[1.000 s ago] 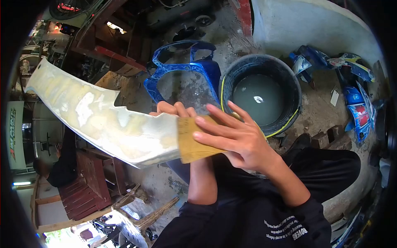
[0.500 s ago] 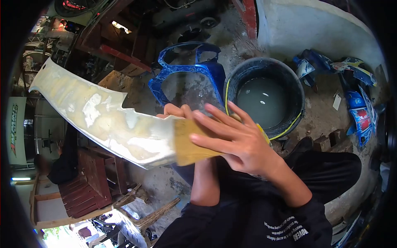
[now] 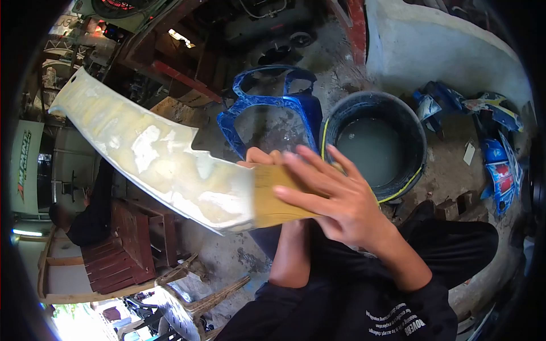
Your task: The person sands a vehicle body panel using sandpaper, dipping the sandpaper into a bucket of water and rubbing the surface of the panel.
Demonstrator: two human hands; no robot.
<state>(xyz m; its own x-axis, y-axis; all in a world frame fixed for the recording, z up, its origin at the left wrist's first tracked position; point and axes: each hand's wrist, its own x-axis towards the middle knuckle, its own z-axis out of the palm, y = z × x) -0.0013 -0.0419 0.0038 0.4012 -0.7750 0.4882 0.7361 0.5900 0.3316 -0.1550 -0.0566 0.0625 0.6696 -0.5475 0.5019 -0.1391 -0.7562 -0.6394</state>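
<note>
A long curved panel [image 3: 170, 165], cream with white filler patches, slants from the upper left toward my lap. My left hand [image 3: 263, 156] grips its right end, with curled fingers showing past the far edge; the rest of that hand is hidden beneath. Over the same end lies a yellow-brown sheet of sandpaper [image 3: 273, 196]. My right hand [image 3: 338, 196] presses this sheet against the surface, fingers stretched across it and slightly blurred.
A dark bucket [image 3: 418, 145] of cloudy water stands beyond my right hand. Near it a blue plastic frame [image 3: 310, 116] rests on the wet floor. Blue fairing pieces [image 3: 497, 150] lie at the right. A person [image 3: 91, 210] sits by a brown wooden bench [image 3: 122, 244] at the left.
The whole view has shifted, so the panel, bucket and hands appear slightly farther right and lower. My right hand and the sandpaper stay at the panel's right end.
</note>
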